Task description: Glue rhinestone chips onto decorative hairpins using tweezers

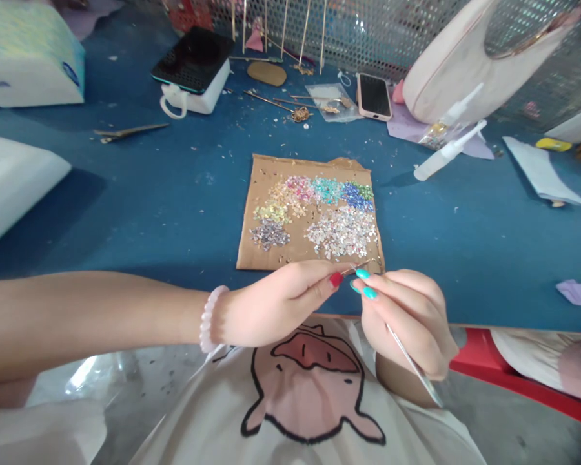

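nearest to us, below the table's edge, is a cream shirt [314,387] printed with a pink pig. just above it, the wearer's right hand [407,316], teal nails forward, is closed around a slim silver tool [413,365], its shaft slanting back under the palm. the left hand [275,307], behind a bracelet of pale beads [212,320], has thumb and forefinger pinched together on a thin coppery piece [364,265] that juts out over the cardboard's near right corner. the fingertips of both hands meet so closely that we cannot tell whether the tool touches the piece. we judge the tool light, stiff and a little slick, best gripped like a pen well forward on the shaft; the piece looks nearly weightless and easily bent, so we would pinch it softly at one end and leave the rest free. beyond the fingers, on the flat cardboard sheet [290,165], lie loose heaps of silvery sequins [341,232], grey sequins [270,234] and turquoise sequins [326,189], feather-light by our reckoning and quick to scatter. farther back we find a white nozzle bottle [448,153] and a phone [374,97].
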The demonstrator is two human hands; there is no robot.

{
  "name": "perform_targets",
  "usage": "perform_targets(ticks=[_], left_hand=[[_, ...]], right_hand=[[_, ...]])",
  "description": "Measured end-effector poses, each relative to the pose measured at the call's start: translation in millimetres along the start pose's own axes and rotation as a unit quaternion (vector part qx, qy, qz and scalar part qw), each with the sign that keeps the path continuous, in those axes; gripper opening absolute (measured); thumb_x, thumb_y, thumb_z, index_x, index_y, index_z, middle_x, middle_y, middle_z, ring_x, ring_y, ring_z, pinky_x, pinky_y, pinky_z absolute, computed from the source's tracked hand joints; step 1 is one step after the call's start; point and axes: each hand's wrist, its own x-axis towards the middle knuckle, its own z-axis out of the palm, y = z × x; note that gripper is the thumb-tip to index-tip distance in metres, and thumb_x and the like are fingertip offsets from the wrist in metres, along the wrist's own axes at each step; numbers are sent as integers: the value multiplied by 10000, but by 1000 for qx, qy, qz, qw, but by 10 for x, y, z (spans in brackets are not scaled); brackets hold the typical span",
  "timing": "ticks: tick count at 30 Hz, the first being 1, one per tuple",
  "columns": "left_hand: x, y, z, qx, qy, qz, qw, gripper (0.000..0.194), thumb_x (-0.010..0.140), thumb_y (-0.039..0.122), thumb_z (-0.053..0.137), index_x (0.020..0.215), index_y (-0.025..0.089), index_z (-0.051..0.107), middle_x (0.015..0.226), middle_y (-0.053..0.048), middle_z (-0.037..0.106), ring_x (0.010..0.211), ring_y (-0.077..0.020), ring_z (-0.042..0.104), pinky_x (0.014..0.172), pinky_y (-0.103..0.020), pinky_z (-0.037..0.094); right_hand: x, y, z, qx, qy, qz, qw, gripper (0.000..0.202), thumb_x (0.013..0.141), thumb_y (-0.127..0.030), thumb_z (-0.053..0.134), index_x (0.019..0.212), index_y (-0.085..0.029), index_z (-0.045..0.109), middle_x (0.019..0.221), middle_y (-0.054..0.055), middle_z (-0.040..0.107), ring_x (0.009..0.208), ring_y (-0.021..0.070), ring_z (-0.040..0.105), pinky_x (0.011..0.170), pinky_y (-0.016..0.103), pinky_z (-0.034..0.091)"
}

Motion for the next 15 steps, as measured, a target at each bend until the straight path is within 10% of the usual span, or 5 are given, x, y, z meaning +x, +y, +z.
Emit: perform_targets(ticks=[5,11,15], left_hand=[[0,16,-21,92,23,38,995,347,976,226,349,1288,160,486,1006,-62,642,954,-157,585,840,-259,471],[31,-23,-30,182,40,76,979,363,945,152,391,1304,123,440,1174,-94,605,1038,-160,561,898,-286,452],[49,-27,-48,221,53,77,971,358,923,128,420,1279,111,453,1150,-86,616,1012,-151,571,883,-273,460]], right_hand=[[146,42,22,9,138,-66,988,263,662,-51,715,860,-187,607,826,35,694,679,148,638,575,301,555],[79,135,-42,100,184,132,969,217,666,-16,687,756,-194,604,694,-2,653,618,157,623,581,342,529],[-21,244,-192,118,75,281,949,114,713,-107,681,727,-193,606,706,-1,637,683,148,624,588,282,508]])
